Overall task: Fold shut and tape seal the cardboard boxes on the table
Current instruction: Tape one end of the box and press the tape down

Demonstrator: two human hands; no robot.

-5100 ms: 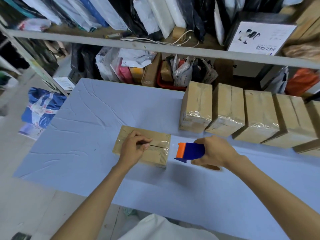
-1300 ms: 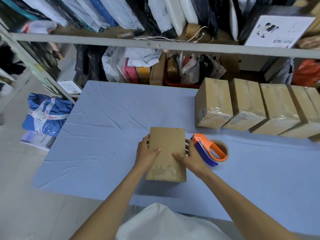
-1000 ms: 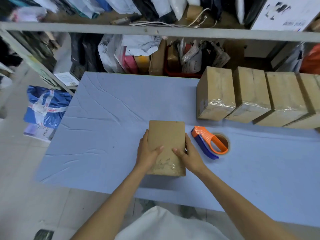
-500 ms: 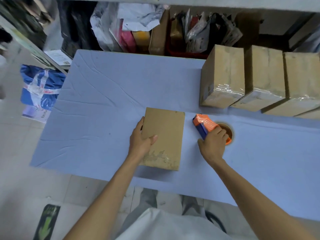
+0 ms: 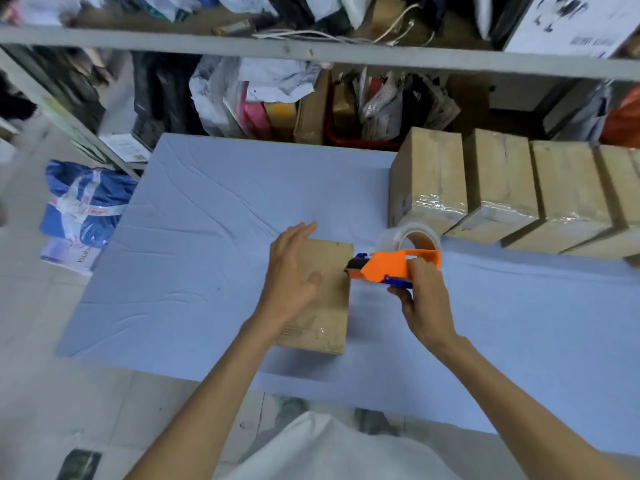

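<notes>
A closed brown cardboard box (image 5: 329,306) lies flat on the blue table (image 5: 194,258), near its front edge. My left hand (image 5: 292,271) lies over the box's left half with straight fingers pointing away from me. My right hand (image 5: 424,299) grips the orange and blue tape dispenser (image 5: 388,268), which is lifted off the table. The dispenser's front end is at the box's far right corner. A clear tape roll (image 5: 412,237) sits in the dispenser. Some clear tape shows on the box's near end.
Several taped cardboard boxes (image 5: 498,181) stand in a row at the table's back right. Behind the table a shelf (image 5: 311,53) holds bags, parcels and cables. A blue bag (image 5: 83,202) lies on the floor at the left.
My right hand has lifted the tape dispenser off the table and brought it to the box's far right corner. My left hand's fingers have straightened over the box top.
</notes>
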